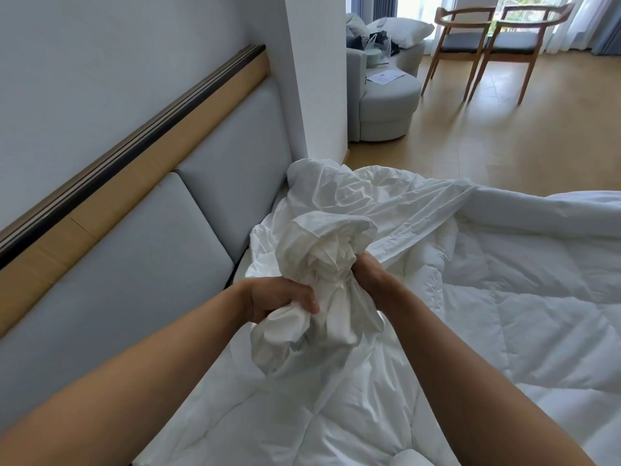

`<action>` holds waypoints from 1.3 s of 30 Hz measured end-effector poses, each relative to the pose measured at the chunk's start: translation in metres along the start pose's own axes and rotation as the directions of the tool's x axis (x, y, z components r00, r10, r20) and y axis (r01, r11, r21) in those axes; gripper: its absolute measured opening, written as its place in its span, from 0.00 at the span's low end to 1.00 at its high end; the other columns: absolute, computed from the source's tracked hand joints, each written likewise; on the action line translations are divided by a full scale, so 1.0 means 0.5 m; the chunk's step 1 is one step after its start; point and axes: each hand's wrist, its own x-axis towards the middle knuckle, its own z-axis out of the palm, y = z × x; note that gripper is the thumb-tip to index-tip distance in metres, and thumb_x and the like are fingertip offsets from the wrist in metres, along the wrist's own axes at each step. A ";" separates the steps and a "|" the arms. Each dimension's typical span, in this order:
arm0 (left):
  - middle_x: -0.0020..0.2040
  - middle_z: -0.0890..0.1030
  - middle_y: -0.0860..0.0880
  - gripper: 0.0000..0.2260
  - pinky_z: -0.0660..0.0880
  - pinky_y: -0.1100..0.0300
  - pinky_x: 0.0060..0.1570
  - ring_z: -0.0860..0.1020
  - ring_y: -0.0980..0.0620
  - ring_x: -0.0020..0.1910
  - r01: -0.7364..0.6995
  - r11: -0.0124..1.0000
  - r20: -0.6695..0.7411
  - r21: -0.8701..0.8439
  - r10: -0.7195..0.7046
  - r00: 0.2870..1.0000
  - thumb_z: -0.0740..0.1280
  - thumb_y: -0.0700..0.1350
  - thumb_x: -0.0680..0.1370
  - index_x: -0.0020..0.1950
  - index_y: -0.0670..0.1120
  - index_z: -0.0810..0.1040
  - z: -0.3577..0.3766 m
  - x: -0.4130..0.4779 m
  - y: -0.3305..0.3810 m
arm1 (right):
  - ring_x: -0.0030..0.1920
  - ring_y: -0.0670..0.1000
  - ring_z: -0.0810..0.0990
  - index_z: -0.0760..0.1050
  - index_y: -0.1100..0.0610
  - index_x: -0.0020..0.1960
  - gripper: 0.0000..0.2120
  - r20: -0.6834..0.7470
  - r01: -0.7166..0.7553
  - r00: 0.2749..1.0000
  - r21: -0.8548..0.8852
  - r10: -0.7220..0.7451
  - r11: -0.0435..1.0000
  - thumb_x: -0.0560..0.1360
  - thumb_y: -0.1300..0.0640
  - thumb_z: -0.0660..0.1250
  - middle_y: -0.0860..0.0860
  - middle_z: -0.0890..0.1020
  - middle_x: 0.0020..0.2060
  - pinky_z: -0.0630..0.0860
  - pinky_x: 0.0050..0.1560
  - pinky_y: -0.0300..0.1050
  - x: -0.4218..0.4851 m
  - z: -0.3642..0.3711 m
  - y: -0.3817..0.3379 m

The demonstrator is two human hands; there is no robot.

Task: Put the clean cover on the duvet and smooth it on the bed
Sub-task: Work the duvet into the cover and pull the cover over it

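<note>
Headboard (134, 264): left half of the frame, running from lower left up to centre; padded grey panels under a wood band and a dark rail.
Left hand (272, 297): just left of centre, fingers curled tight round the lower part of a gathered wad of the duvet cover, thumb side on top.
Duvet cover (322, 264): centre of the frame; thin, creased white cloth, bunched into a knot between the two hands and lifted off the bed. More of it is heaped above, against the end of the headboard, and a taut fold runs off to the right.
Right hand (368, 272): just right of centre, clenched on the narrow neck of the same wad; its fingers are mostly hidden behind the cloth.
White pillar (319, 79): top centre, rising behind the heap.
Grey sofa (386, 105): upper centre-right, carrying a white pillow (403, 30) and a sheet of paper (384, 76).
Duvet (504, 314): lower centre to right edge; white, quilted, spread bare on the bed under both forearms.
Wooden chairs (470, 45): top right, two side by side on the wood floor (504, 136).
</note>
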 end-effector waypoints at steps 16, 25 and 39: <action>0.44 0.84 0.47 0.07 0.78 0.56 0.47 0.82 0.51 0.44 -0.469 0.865 -0.393 -0.179 0.374 0.840 0.63 0.41 0.82 0.51 0.43 0.80 0.000 0.014 0.037 | 0.51 0.55 0.86 0.86 0.57 0.53 0.23 0.548 -0.335 0.753 -0.156 0.364 0.929 0.59 0.55 0.85 0.57 0.86 0.51 0.82 0.53 0.50 -0.005 -0.013 -0.004; 0.45 0.87 0.48 0.10 0.80 0.63 0.43 0.85 0.52 0.45 -0.460 0.852 -0.325 -0.251 0.373 0.869 0.60 0.40 0.83 0.52 0.42 0.81 -0.013 0.001 0.059 | 0.44 0.56 0.86 0.86 0.59 0.47 0.15 0.453 -0.260 0.852 -0.068 0.262 0.963 0.65 0.71 0.68 0.59 0.86 0.45 0.84 0.46 0.50 -0.021 -0.034 -0.023; 0.46 0.86 0.44 0.25 0.83 0.54 0.44 0.85 0.47 0.42 -0.262 0.914 0.032 -0.311 0.285 0.958 0.86 0.47 0.50 0.45 0.45 0.89 -0.042 0.012 0.033 | 0.46 0.55 0.85 0.79 0.63 0.55 0.20 0.269 -0.009 0.963 0.019 0.003 1.000 0.63 0.71 0.66 0.57 0.85 0.45 0.82 0.47 0.47 0.012 -0.046 -0.040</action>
